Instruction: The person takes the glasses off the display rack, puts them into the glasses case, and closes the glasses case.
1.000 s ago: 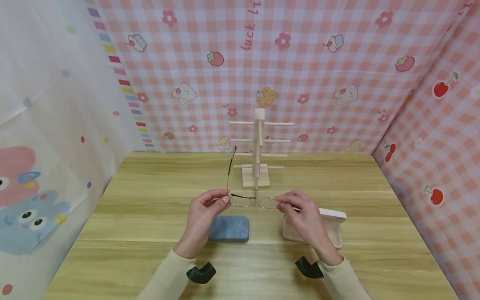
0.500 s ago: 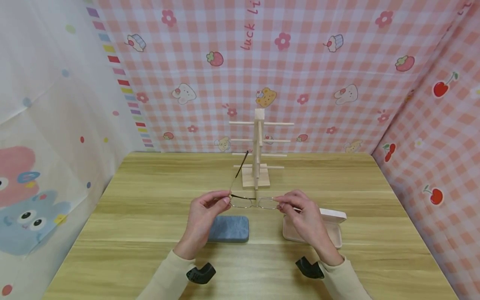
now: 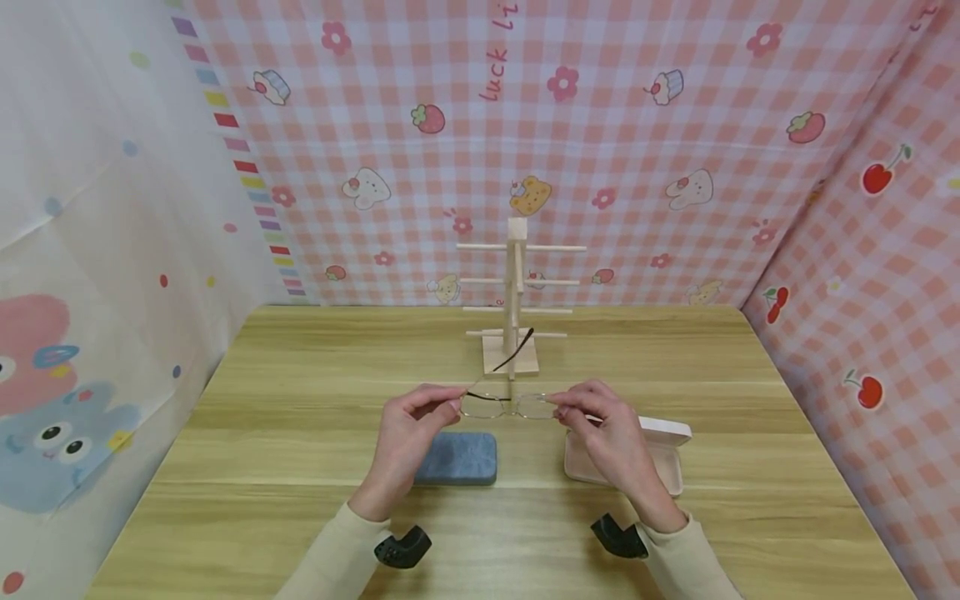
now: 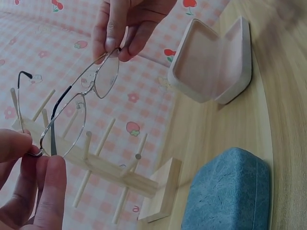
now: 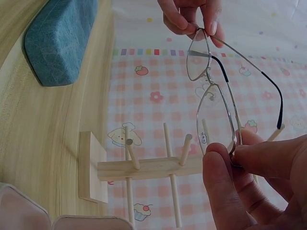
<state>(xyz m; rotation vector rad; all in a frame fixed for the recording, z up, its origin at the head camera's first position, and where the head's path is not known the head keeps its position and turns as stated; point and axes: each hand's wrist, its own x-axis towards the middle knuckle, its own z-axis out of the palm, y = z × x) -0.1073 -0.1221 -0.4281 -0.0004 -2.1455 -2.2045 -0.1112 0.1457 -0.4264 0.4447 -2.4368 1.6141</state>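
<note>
A pair of thin metal-framed eyeglasses (image 3: pixel 483 407) is held above the table between both hands. My left hand (image 3: pixel 412 433) pinches the frame at its left hinge, and my right hand (image 3: pixel 606 429) pinches the right end. One temple, tipped in black, lies folded behind the lenses. The other, on the left hand's side, slants inward and stays partly unfolded. In the left wrist view the eyeglasses (image 4: pixel 82 93) show both clear lenses; a small printed mark sits on one lens in the right wrist view.
Behind the hands stands a wooden rack (image 3: pixel 517 283) with several pegs. A closed blue eyeglass case (image 3: pixel 459 458) lies by the left hand. An open case with pale pink lining (image 4: pixel 211 62) lies under the right hand. Patterned cloth (image 3: pixel 450 167) surrounds the table.
The temple on the left hand's side has swung inward, its dark tip travelling rightward and down across the rack. Both hands stay almost in place.
</note>
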